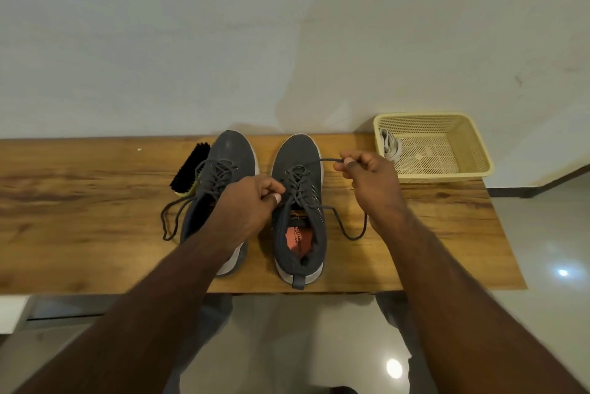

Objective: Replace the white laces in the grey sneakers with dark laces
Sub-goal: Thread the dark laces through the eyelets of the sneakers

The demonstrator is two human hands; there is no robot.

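Pinching a dark lace [322,160] of the right-hand sneaker [298,202], the right hand [370,180] holds it taut; the left hand [255,199] pinches the other end.

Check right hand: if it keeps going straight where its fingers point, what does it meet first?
The right hand, pinching the dark lace, points left toward the right sneaker. Its toe area likely comes first; the hand's height above the shoe is unclear.
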